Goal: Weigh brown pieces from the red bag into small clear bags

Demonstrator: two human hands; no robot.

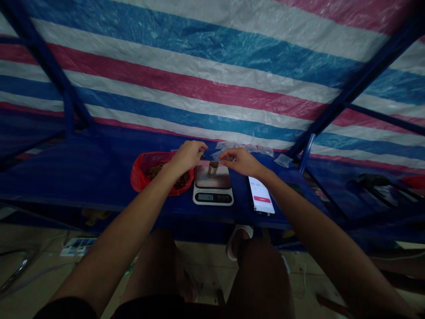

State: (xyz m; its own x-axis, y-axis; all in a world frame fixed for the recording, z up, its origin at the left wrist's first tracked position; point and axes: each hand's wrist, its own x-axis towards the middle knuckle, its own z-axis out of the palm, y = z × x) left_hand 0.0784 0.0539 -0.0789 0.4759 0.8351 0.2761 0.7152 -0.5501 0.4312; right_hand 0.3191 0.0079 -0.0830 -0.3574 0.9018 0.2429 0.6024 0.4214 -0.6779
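Note:
A digital kitchen scale [213,198] with a white body and lit display stands on the blue table. On its plate rests a small metal cup [213,170] heaped with brown bits. Just up and left of the cup is my left hand [191,155], its fingers bent and drawn together; a tiny dark speck shows near the fingertips. My right hand [241,160] hovers at the cup's right rim with thumb and fingers pinched. Whether either hand holds anything is too small to tell. Clear plastic bags [262,149] lie behind the right hand.
Left of the scale sits a red plastic bag [137,175] of brown pieces, partly behind my left forearm. A phone [261,195] with a lit screen lies at the right. Blue metal posts [307,150] and a striped tarp [199,79] stand behind the table [66,177].

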